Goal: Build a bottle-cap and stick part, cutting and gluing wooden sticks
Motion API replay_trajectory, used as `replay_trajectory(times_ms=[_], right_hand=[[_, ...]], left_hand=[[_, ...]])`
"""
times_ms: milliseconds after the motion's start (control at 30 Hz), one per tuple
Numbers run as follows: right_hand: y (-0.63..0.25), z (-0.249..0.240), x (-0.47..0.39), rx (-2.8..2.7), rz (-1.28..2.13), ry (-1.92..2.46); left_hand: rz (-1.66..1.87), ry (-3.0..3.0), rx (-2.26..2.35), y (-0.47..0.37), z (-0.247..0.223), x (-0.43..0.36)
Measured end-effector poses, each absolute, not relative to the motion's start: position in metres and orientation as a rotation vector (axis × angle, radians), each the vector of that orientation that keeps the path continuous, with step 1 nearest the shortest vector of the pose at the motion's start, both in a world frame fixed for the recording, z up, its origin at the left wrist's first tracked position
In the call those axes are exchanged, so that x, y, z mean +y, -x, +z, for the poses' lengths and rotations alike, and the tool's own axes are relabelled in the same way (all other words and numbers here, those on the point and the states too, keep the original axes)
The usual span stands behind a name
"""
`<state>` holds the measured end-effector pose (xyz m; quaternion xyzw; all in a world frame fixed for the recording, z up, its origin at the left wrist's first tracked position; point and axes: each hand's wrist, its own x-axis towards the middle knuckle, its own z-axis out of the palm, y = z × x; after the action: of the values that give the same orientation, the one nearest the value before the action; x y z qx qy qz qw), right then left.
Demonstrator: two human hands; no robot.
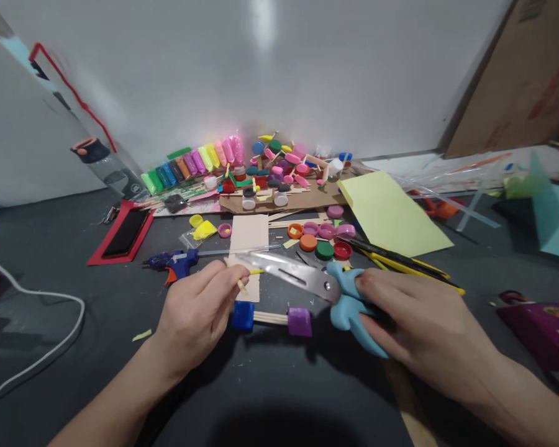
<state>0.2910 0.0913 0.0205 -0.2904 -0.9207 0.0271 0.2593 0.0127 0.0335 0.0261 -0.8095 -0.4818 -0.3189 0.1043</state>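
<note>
Scissors point(327, 286) close to the left hand point(193, 313)

Blade point(291, 271) beyond the stick-and-block piece point(271, 318), handles point(347, 310) right of it, in the right hand's point(414, 304) grip. At its left, the left hand pinches a short stick point(243, 287). With the tip so near, a slip could nick those fingers.

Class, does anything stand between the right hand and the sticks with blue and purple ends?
Yes: the scissors held in the right hand; in view, their handles lie between it and the purple end.
</note>
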Motion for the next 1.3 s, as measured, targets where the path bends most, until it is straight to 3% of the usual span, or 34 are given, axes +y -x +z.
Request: replay_trajectory(times_ms=[200, 1300], right_hand=[[-0.289, 0.024, 0.091, -2.542, 0.299, 0.8], [-0.288, 0.023, 0.09, -2.584, 0.176, 0.709]], left_hand=[[-0.883, 2.359, -1.396, -0.013, 0.027, 0.034], [-0.953, 2.403, -1.389, -0.013, 0.025, 0.033]])
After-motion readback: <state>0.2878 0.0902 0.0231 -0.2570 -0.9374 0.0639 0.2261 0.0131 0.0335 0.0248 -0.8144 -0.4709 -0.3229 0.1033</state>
